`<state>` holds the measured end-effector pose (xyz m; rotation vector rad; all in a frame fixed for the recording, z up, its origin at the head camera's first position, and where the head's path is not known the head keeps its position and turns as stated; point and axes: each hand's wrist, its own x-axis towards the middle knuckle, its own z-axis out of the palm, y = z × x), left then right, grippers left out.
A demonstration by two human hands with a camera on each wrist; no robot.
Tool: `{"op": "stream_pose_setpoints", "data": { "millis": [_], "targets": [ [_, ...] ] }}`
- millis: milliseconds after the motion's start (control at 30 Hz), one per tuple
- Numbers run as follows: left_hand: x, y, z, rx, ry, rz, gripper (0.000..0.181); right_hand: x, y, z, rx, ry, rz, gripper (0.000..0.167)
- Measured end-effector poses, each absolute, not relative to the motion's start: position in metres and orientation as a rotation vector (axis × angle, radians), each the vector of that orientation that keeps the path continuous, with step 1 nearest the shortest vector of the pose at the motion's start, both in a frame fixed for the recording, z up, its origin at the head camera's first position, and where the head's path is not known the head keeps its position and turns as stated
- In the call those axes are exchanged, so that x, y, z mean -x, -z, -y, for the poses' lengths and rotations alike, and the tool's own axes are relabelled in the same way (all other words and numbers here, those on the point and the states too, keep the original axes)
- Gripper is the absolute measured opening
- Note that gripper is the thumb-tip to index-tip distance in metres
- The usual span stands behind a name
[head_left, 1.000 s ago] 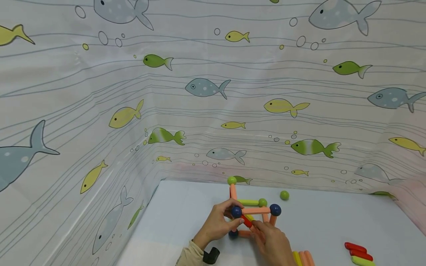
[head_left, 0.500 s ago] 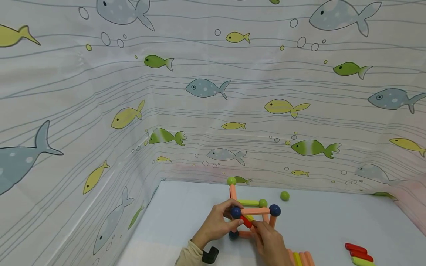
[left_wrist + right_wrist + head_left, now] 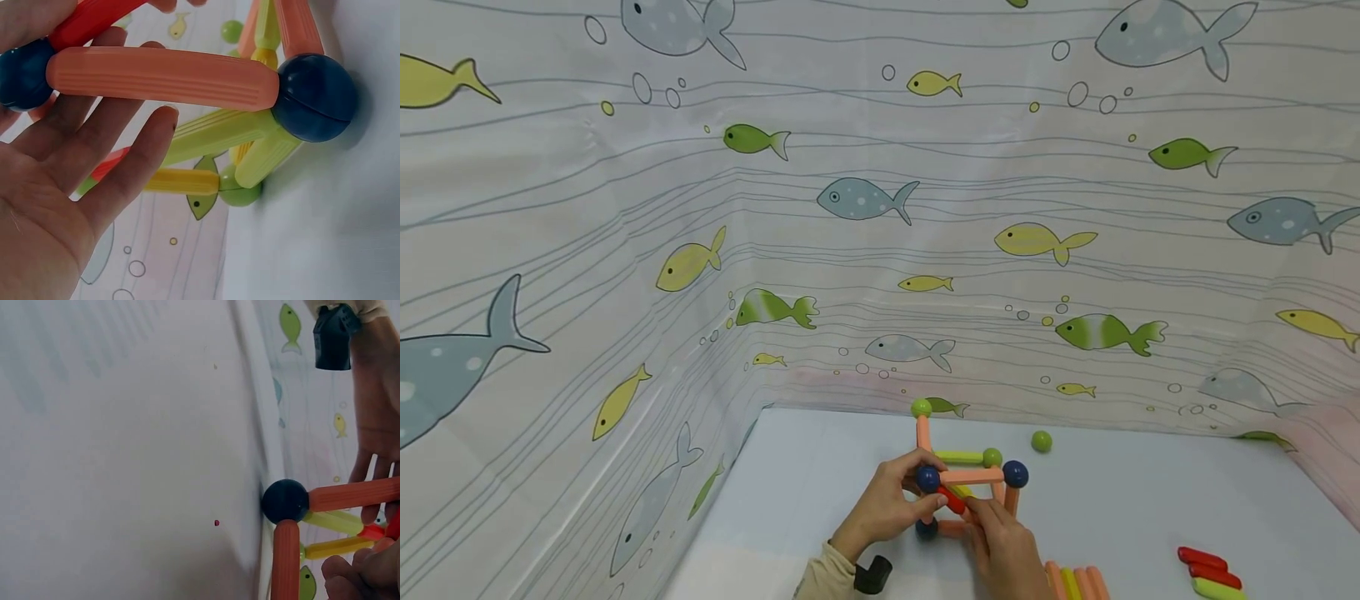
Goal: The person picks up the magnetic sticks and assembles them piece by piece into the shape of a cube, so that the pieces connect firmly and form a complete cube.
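A frame of magnetic sticks and balls stands on the white table. My left hand (image 3: 880, 507) holds its upper front-left blue ball (image 3: 928, 478), with the thumb in front and fingers behind. From that ball a salmon stick (image 3: 972, 477) runs to another blue ball (image 3: 1016, 474). A red stick (image 3: 94, 20) also meets the held ball and slants toward my right hand (image 3: 1011, 550). The right fingers (image 3: 350, 575) pinch the red stick near its other end; the exact contact is partly hidden. A lower blue ball (image 3: 315, 97) rests near the tabletop.
Behind the frame lies a loose green ball (image 3: 1041, 442). Beside my right hand is a row of salmon and yellow sticks (image 3: 1081, 582). Red and green sticks (image 3: 1213, 575) lie farther right. Fish-printed sheeting (image 3: 1000, 275) walls the table's back and left.
The upper front blue balls and the stick between them have shifted slightly left. My right hand has moved a little left too, uncovering more of the stick row.
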<state>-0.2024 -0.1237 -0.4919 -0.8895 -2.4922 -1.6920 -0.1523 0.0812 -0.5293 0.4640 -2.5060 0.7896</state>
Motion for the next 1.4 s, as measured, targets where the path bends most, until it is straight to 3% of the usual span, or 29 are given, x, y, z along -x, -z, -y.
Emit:
{"op": "stream_pose_setpoints", "data": {
  "millis": [700,1100,1400],
  "targets": [
    [0.203,0.492,0.121,0.871,1.711,2.494,0.034,0.155,0.534,-0.081,-0.451,-0.792,2.489,0.044],
    [0.203,0.493,0.121,0.868,1.696,2.493,0.035,0.163,0.538,-0.085,-0.426,-0.891,2.448,0.031],
    [0.203,0.493,0.12,0.858,1.685,2.497,0.034,0.167,0.545,-0.089,-0.538,-0.81,2.297,0.037]
  ]
}}
